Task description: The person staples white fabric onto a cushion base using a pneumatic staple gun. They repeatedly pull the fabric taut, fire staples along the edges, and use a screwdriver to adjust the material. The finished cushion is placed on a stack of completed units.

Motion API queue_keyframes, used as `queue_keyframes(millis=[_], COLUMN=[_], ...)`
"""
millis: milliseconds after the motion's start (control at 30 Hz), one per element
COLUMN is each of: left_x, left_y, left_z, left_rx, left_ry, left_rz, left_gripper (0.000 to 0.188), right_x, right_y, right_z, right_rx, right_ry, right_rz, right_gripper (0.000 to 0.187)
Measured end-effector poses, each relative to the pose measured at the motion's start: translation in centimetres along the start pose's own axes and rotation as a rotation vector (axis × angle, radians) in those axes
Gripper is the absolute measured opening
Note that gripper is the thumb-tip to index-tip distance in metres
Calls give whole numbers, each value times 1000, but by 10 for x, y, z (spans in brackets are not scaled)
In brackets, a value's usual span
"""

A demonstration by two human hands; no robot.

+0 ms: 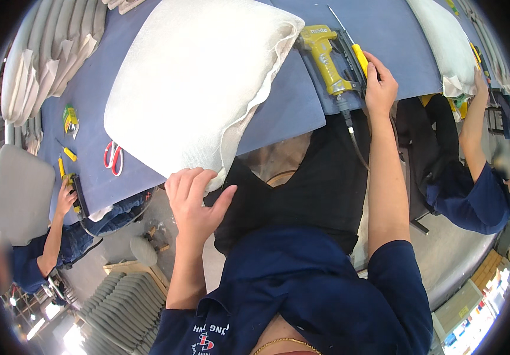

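Hands are working at a big blue table [302, 112], seen from the head camera. The left hand [193, 201] is resting on the near corner of a big white cushion [196, 83], with its fingers spread apart and curled lightly over the edge. The cushion is lying flat on the blue table, right in front of the person. The right hand [379, 83] is reaching to the right of the cushion, with its fingers closing around the yellow handle of a screwdriver [358, 56]. The screwdriver is lying just beside a yellow staple gun [329, 59], which is sitting near the cushion's right corner with its hose hanging off the table edge.

To do this well, I think the left hand should be keeping the cushion from sliding while the right hand is lifting the screwdriver straight up, so it is not bumping the staple gun.

Red scissors [113, 157] are lying to the left of the cushion. Farther left of the cushion, another person's hand [65, 198] is touching a tool at the table edge. To the right of the cushion, past the staple gun, a second worker's arm [473, 130] is reaching to another white cushion [444, 41]. The hanging hose could be getting in the way.
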State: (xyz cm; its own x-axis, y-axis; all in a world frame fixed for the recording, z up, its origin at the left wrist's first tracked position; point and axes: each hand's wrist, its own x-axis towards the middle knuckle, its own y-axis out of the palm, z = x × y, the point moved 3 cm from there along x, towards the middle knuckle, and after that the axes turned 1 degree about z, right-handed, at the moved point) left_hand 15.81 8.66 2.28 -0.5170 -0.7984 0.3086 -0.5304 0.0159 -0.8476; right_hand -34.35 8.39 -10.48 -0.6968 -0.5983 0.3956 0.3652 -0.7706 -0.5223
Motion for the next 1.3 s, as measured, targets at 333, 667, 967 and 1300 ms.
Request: queue_keyframes(millis=[333, 667, 967, 1300], left_x=[6, 53, 125, 186], left_y=[26, -45, -164, -254], left_z=[16, 13, 76, 149], left_rx=[198, -352, -760, -961], left_ry=[178, -237, -495, -471], left_rz=[23, -141, -266, -412], left_gripper=[43, 43, 43, 41], right_x=[-1, 1, -1, -1], right_y=[0, 1, 3, 1], right_z=[1, -1, -3, -4], right_rx=[-23, -4, 73, 58], right_ry=[0, 11, 4, -4], right_rz=[-31, -18, 31, 46], right_gripper=[30, 29, 30, 35])
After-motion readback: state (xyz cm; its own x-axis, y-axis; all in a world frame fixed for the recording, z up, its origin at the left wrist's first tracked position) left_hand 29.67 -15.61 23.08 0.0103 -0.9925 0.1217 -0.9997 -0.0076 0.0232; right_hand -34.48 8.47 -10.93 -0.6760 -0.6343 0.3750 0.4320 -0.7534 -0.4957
